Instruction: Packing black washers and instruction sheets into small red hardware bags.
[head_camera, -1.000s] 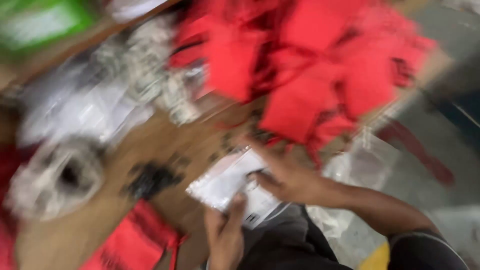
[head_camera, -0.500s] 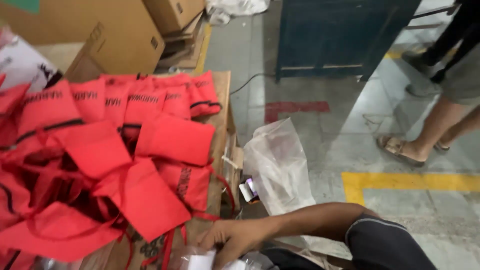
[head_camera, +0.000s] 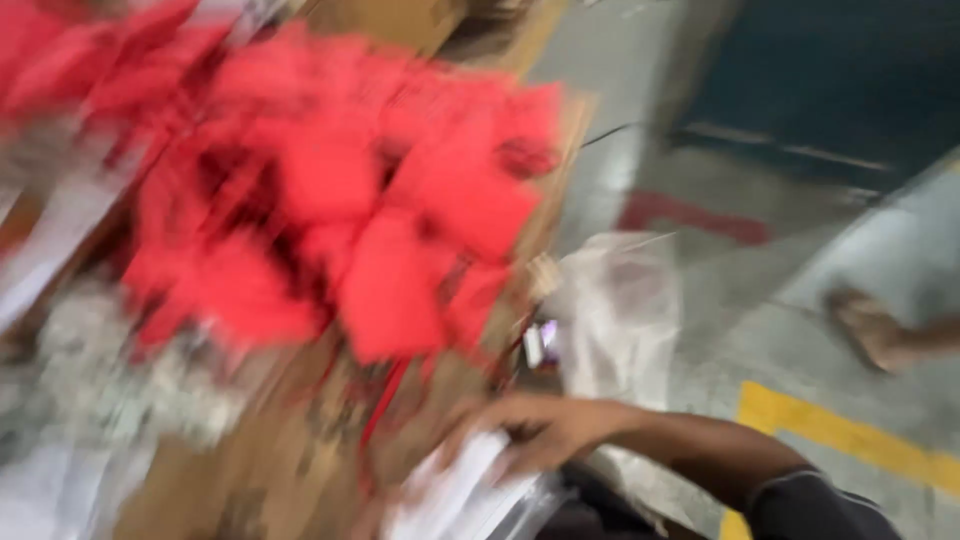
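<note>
right hand (head_camera: 545, 430) at the worktable's (head_camera: 270, 480) near edge, fingers spread flat on a white flat packet (head_camera: 455, 495), grip unclear through blur | left hand out of view | red fabric pieces (head_camera: 340, 200) heaped across the far side, apparently unhandled | clear plastic bag (head_camera: 620, 300) hanging off the right edge

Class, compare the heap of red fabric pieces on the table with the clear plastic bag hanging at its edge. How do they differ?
The red fabric pieces are opaque and bright red; the clear plastic bag is see-through and pale. The fabric pieces are many, heaped on the wooden table; the bag is single, hanging off the table's side. Both look soft and crumpled, though the picture is blurred.
</note>
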